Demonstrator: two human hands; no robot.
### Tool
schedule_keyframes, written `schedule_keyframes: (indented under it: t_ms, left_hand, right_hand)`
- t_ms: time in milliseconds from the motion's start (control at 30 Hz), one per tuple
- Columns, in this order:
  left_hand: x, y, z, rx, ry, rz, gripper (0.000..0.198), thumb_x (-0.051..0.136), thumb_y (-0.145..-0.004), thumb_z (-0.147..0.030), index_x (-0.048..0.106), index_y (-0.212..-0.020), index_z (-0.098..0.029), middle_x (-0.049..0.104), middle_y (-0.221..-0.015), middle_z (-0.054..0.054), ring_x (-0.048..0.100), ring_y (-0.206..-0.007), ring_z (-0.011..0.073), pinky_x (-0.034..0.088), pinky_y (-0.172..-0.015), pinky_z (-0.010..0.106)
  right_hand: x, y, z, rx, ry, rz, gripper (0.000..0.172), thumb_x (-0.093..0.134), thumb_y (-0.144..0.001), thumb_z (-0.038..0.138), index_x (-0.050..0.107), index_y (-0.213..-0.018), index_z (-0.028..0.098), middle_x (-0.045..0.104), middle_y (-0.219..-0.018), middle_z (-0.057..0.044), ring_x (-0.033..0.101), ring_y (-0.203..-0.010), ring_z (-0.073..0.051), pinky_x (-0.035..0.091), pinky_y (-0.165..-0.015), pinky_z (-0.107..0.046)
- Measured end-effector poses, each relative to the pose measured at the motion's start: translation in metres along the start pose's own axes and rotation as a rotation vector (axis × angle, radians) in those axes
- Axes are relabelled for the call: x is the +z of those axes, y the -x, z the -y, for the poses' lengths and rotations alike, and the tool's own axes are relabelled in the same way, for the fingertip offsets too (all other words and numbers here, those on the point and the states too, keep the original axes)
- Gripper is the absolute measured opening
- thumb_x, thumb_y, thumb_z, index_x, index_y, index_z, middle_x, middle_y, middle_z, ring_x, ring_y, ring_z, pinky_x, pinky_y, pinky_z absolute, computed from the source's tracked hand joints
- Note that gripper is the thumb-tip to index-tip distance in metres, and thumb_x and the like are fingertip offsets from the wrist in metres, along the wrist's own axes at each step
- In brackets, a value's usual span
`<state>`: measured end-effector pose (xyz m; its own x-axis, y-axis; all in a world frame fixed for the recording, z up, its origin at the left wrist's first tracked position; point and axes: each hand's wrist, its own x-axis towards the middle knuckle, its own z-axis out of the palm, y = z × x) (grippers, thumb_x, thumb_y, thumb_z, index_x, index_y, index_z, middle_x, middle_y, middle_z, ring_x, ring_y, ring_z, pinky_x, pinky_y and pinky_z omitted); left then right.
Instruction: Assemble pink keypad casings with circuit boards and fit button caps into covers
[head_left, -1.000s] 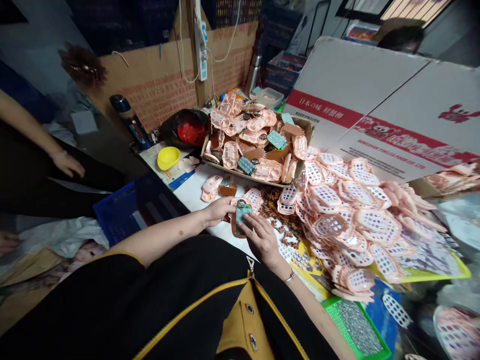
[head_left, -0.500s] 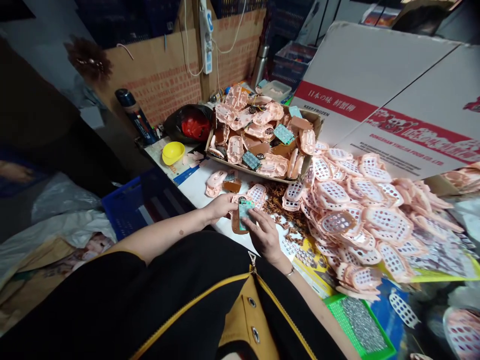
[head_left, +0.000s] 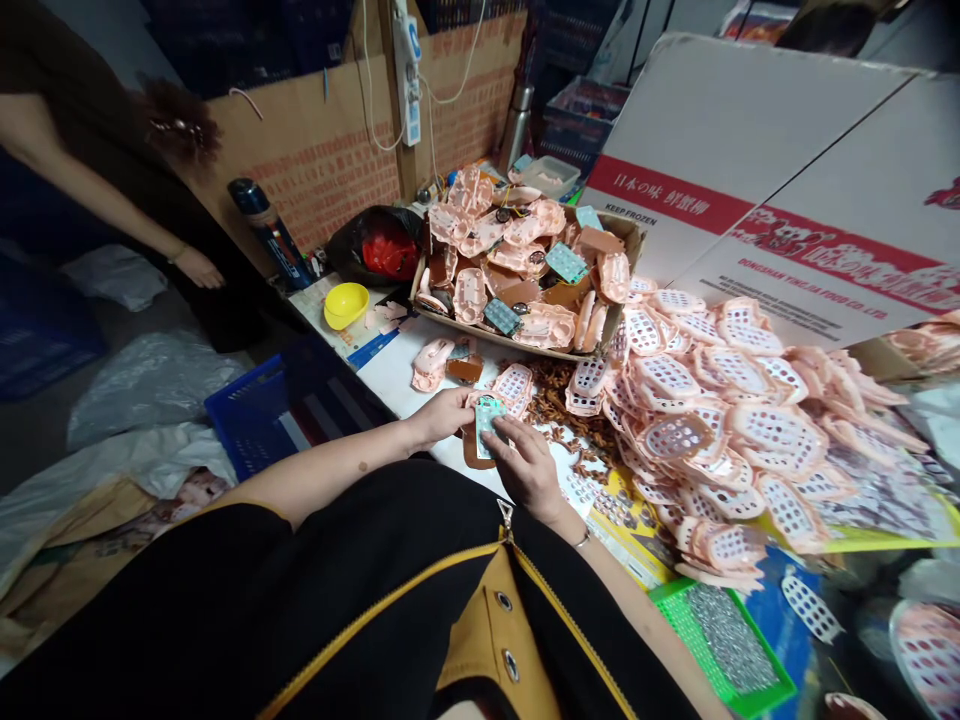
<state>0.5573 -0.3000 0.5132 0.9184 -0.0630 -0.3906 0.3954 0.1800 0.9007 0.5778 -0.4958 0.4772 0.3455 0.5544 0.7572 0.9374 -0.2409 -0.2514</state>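
Note:
My left hand (head_left: 442, 413) and my right hand (head_left: 527, 468) meet at the table's near edge over a small brown shell with a teal circuit board (head_left: 484, 424) laid in it. Fingers of both hands are curled and pinch this piece from either side. Just beyond it lies a pink perforated cover (head_left: 514, 385). A heap of the same pink perforated covers (head_left: 720, 420) spreads to the right of my hands. Behind them stands a cardboard tray (head_left: 517, 346) piled with pink shells, brown shells and teal boards.
Another person's arm and hand (head_left: 196, 266) hang at the far left. A yellow bowl (head_left: 346, 304), a dark bottle (head_left: 264, 225) and a red-and-black bag (head_left: 379, 250) sit behind. A blue crate (head_left: 255, 410) is below left, a green tray (head_left: 720, 645) at right, large cardboard boxes (head_left: 757, 170) behind.
My hands stay on the brown shell and teal board, shifting only slightly. The other person at the left has moved, and their arm now hangs farther back.

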Motion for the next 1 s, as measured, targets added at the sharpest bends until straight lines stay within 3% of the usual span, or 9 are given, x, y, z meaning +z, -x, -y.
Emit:
schedule_keyframes:
  t_ms: [367,500,700,1000]
  left_hand:
    - [-0.005,-0.002,-0.004,0.147,-0.003,0.048,0.032,0.073,-0.066,-0.029,0.069,-0.093,-0.012,0.067,-0.083,0.003,0.059,-0.077,0.0133,0.046,-0.071,0.023]
    - [-0.006,-0.001,-0.003,0.111,-0.037,0.047,0.027,0.071,-0.066,-0.028,0.067,-0.089,-0.013,0.064,-0.075,0.0,0.056,-0.068,0.0118,0.042,-0.062,0.021]
    - [-0.007,0.001,-0.008,0.046,-0.084,0.052,0.023,0.066,-0.062,-0.025,0.066,-0.083,-0.013,0.064,-0.073,0.0,0.057,-0.068,0.0119,0.044,-0.063,0.021]
    - [-0.009,0.006,-0.014,-0.066,-0.096,0.044,0.028,0.067,-0.059,-0.029,0.065,-0.082,-0.014,0.059,-0.067,-0.002,0.05,-0.056,0.0092,0.037,-0.051,0.02]
  right_hand:
    - [0.001,0.006,0.001,0.017,-0.04,0.01,0.053,0.061,-0.093,0.008,0.059,-0.141,0.031,0.07,-0.126,-0.011,0.063,-0.126,-0.024,0.058,-0.099,-0.041]
    - [-0.002,0.007,0.0,0.02,-0.089,0.032,0.055,0.062,-0.092,0.01,0.056,-0.144,0.029,0.07,-0.126,-0.013,0.065,-0.123,-0.024,0.057,-0.099,-0.043]
    - [-0.006,0.011,0.0,0.032,-0.101,0.114,0.06,0.064,-0.091,0.013,0.053,-0.148,0.027,0.068,-0.13,-0.016,0.064,-0.123,-0.026,0.057,-0.098,-0.045]
    - [-0.005,0.009,0.003,0.037,-0.009,0.225,0.044,0.056,-0.1,0.021,0.057,-0.143,0.029,0.069,-0.129,-0.01,0.065,-0.119,-0.023,0.056,-0.1,-0.041]
